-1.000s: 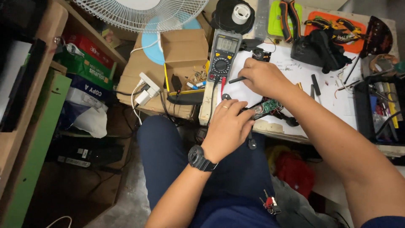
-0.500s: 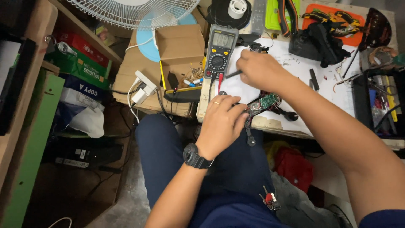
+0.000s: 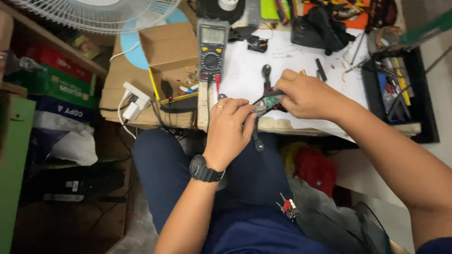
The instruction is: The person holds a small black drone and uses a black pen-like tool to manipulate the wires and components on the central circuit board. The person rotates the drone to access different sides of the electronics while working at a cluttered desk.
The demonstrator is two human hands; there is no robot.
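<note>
Hands meet at the near edge of the white work sheet, both on a small green circuit board fixed in a black frame. My left hand curls over the board's near end, fingertips closed on something small and metallic that I cannot make out; a ring shows on one finger and a dark watch sits on the wrist. My right hand is closed round the far side of the frame, pinning it against the sheet. By my reckoning this is the steadying stage of fine work on the board, and the next move calls for a firm right-hand hold and very small left-hand motion. A yellow-edged multimeter lies just beyond, its red and black leads running down toward my left hand, close enough to snag. An open cardboard box of odds and ends stands to the left, a white power strip beside it. A black tool tray crowds the right, and a fan looms at the top.
</note>
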